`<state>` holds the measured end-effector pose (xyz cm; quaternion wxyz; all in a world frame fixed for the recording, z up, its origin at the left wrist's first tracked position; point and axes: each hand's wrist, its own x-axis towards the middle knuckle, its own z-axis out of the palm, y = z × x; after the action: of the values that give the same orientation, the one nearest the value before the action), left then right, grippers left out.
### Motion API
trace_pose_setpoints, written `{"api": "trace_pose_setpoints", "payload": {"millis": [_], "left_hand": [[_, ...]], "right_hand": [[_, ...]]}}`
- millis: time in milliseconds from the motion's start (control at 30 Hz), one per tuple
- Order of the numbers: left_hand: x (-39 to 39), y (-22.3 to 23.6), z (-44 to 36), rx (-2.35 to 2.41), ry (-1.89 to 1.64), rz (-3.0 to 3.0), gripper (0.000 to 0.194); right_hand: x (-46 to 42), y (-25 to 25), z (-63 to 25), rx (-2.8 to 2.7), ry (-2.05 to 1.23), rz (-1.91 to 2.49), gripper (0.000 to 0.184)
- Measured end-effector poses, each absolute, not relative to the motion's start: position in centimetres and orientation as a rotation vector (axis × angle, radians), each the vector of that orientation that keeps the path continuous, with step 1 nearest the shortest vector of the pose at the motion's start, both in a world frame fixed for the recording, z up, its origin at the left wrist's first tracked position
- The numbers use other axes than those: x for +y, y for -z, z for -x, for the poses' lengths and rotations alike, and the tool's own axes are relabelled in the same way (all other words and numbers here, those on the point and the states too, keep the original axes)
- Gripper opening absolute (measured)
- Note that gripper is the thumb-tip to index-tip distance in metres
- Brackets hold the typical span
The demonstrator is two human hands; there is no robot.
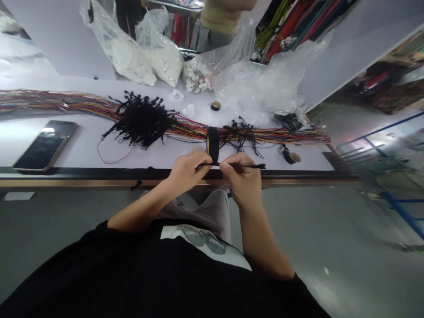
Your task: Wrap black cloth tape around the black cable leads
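Note:
Near the table's front edge, my left hand (189,170) pinches one stretch of a thin black cable (245,165). My right hand (243,176) is closed on the same cable, whose dark end sticks out to the right past my fingers. A roll of black tape (213,143) stands on edge between and just beyond my fingertips. Whether its tape strip is stuck to the cable I cannot tell. Behind the hands runs a long bundle of coloured wires (190,129). A heap of black connectors (142,119) lies on it at left, and a smaller black cluster (240,132) at right.
A phone (46,145) lies at the left. Plastic bags of white parts (198,77) stand along the back. A small tape roll (215,106) sits behind the wires, another tape roll (292,157) to the right. The table's dark front edge (99,173) runs below.

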<state>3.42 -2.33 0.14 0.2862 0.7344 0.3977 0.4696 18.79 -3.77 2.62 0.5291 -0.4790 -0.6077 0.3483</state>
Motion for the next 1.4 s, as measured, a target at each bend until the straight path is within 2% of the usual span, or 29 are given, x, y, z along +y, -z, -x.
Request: {"api": "trace_pose_setpoints", "payload": {"millis": [100, 200, 300, 367, 433, 533, 567, 667, 700, 733, 833, 867, 900, 1000, 1067, 1167, 1300, 1400], "left_hand": [[-2.3, 0.1, -4.4, 1.037, -1.31, -1.875, 0.013], [-2.5, -0.1, -4.6, 0.997, -1.306, -1.541, 0.006], [-2.3, -0.2, -4.3, 0.834, -1.199, -1.113, 0.04], [-2.0, -0.1, -4.0, 0.675, -1.048, -1.014, 0.05], [-2.0, -0.1, -3.6, 0.59, -0.967, -1.061, 0.051], [-2.5, -0.4, -2.7, 0.604, -1.035, -1.234, 0.045], [-2.7, -0.6, -2.4, 0.604, -1.048, -1.315, 0.049], [-2.9, -1.0, -1.6, 0.538, -0.963, -1.618, 0.079], [-2.8, -1.0, -1.5, 0.548, -0.943, -1.714, 0.081], [-2.7, -0.9, -1.6, 0.596, -0.956, -1.788, 0.074], [-2.3, -0.4, -2.6, 0.89, -1.154, -1.854, 0.018], [-2.2, -0.2, -3.0, 0.962, -1.216, -1.854, 0.006], [-2.2, -0.1, -3.5, 0.996, -1.255, -1.852, 0.004], [-2.8, 0.0, -4.4, 1.012, -1.301, -1.763, 0.007], [-3.1, -0.1, -4.5, 1.009, -1.309, -1.587, 0.004], [-2.8, -0.3, -4.2, 0.91, -1.285, -1.202, 0.032], [-1.4, -0.2, -3.7, 0.651, -0.999, -1.063, 0.048], [-1.3, -0.1, -3.4, 0.679, -1.005, -1.157, 0.053]], "right_hand": [[-3.9, -2.4, -18.4, -1.448, -0.941, 1.181, 0.017], [-3.9, -2.1, -18.4, -1.474, -0.71, 1.256, 0.013], [-4.1, -1.9, -18.4, -1.54, -0.473, 1.231, 0.011], [-4.2, -1.8, -18.1, -1.573, -0.527, 1.136, 0.013], [-4.1, -1.6, -18.0, -1.518, -0.645, 1.061, 0.017], [-3.4, -1.3, -18.3, -1.294, -0.82, 1.079, 0.023], [-3.2, -1.3, -18.5, -1.235, -0.864, 1.104, 0.024], [-2.8, -1.5, -19.3, -1.241, -0.874, 1.165, 0.025], [-2.8, -1.7, -19.5, -1.29, -0.839, 1.181, 0.025], [-2.9, -1.9, -19.6, -1.343, -0.796, 1.191, 0.025], [-3.5, -2.4, -19.4, -1.444, -0.761, 1.193, 0.024], [-3.6, -2.6, -19.3, -1.458, -0.814, 1.185, 0.023], [-3.8, -2.6, -19.1, -1.466, -0.887, 1.175, 0.022], [-3.8, -2.6, -18.6, -1.502, -0.978, 1.166, 0.02], [-3.8, -2.5, -18.6, -1.527, -0.772, 1.187, 0.017], [-3.9, -2.4, -18.5, -1.559, -0.484, 1.166, 0.015], [-4.2, -2.2, -18.2, -1.578, -0.593, 1.083, 0.018], [-3.8, -1.7, -18.2, -1.411, -0.756, 1.136, 0.024]]}}
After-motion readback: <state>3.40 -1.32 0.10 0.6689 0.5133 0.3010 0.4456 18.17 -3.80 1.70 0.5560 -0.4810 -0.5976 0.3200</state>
